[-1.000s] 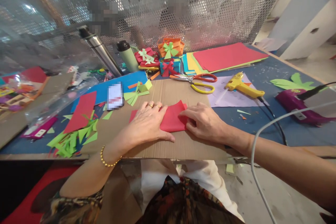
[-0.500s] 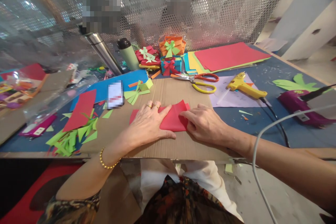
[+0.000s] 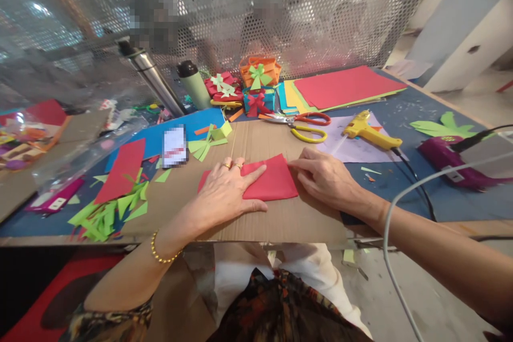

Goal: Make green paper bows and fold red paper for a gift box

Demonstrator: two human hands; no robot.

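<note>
A folded piece of red paper [image 3: 272, 179] lies on a brown cardboard sheet [image 3: 248, 224] at the table's front. My left hand [image 3: 224, 187] presses flat on the paper's left part, thumb and index finger spread; it wears rings and a gold bead bracelet. Curled fingers mark my right hand [image 3: 326, 176], whose index fingertip is at the paper's upper right edge. Whether that fingertip touches the paper is hard to tell. The right part of the paper shows uncovered between the hands, and its left end is mostly under my left hand.
Red-handled scissors or pliers [image 3: 315, 118] and yellow-handled scissors [image 3: 308, 134] lie beyond the paper. A yellow glue gun [image 3: 372, 131] rests on lilac paper. Green scraps [image 3: 104, 216] and a phone [image 3: 175, 145] are leftward. A pale cable [image 3: 388, 235] crosses before my right forearm.
My right hand has slid slightly right, off the red paper to its edge. The paper's right part, raised and creased before, now lies flatter. My left hand stays in place on it.
</note>
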